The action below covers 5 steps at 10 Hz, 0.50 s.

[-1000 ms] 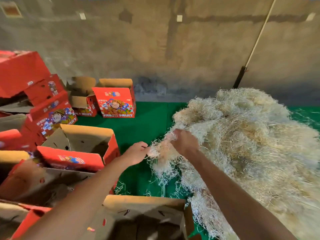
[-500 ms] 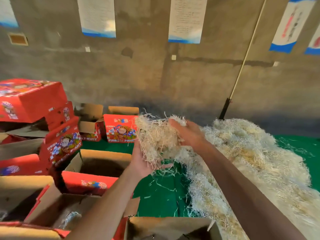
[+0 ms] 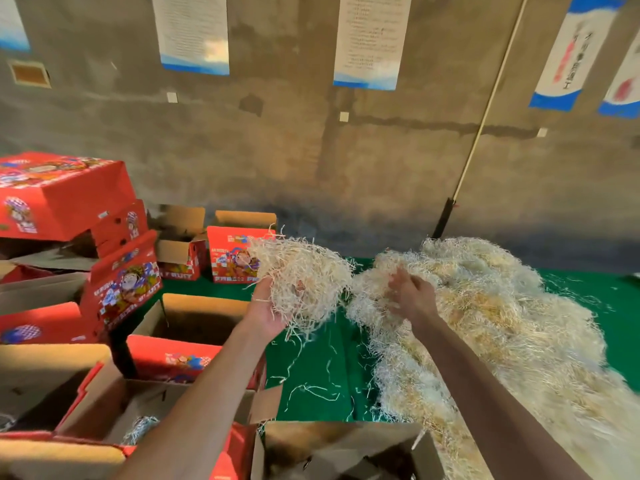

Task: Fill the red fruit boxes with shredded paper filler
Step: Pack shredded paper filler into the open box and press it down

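Left hand (image 3: 268,311) now alone carries the clump of shredded paper (image 3: 301,275).
Its fingers curl under the clump, above an open red box (image 3: 188,336); the right hand (image 3: 410,297) has let go and rests, fingers spread, on the big pile (image 3: 502,323).

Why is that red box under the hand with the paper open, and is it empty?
The red box is open, flaps up. Its inside looks dark and bare; no shredded paper shows in it yet.

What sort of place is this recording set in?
Probably a fruit packing room or small warehouse. Many open red fruit boxes stand stacked at the left, a big pile of shredded paper filler lies on a green floor cover, and printed notices hang on a bare concrete wall.
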Each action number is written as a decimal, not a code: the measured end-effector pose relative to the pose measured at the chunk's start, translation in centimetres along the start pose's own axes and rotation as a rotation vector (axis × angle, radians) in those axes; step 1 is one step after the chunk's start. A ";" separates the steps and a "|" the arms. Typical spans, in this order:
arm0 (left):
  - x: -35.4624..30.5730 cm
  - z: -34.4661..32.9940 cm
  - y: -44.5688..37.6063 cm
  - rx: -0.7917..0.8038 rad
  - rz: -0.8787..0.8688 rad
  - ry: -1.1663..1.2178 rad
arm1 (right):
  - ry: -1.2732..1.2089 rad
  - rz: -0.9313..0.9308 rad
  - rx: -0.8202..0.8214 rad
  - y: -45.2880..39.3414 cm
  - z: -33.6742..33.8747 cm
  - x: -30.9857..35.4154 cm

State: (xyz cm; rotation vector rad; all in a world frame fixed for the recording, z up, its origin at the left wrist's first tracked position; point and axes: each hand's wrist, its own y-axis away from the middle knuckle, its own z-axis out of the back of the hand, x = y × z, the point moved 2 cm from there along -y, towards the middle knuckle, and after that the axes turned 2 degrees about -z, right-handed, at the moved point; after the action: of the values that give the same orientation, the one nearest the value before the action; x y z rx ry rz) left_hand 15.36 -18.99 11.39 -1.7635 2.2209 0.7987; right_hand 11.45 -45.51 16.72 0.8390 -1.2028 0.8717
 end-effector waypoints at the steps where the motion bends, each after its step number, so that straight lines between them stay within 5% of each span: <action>1: 0.3 -1.4 0.1 -0.009 0.006 -0.015 | 0.088 0.046 0.188 1.5 -0.9 0.6; 2: 2.4 -3.8 0.3 -0.015 0.031 -0.274 | -0.107 -0.014 0.502 3.0 -2.7 1.5; 3: 5.2 -6.2 1.8 -0.114 -0.137 -0.793 | -0.007 0.096 0.425 4.2 -3.5 1.7; 4: 7.6 -6.7 3.1 -0.147 -0.298 -1.131 | -0.161 0.060 0.347 4.5 -3.9 0.7; 5: 9.4 -6.2 3.2 -0.260 -0.229 -1.288 | -0.389 -0.089 0.260 4.0 -4.3 -0.8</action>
State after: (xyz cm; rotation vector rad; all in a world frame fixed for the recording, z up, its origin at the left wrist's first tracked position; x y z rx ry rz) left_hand 10.89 -29.63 13.11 -0.9709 1.0616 1.5798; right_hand 9.56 -40.04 15.57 1.3077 -1.3919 0.8249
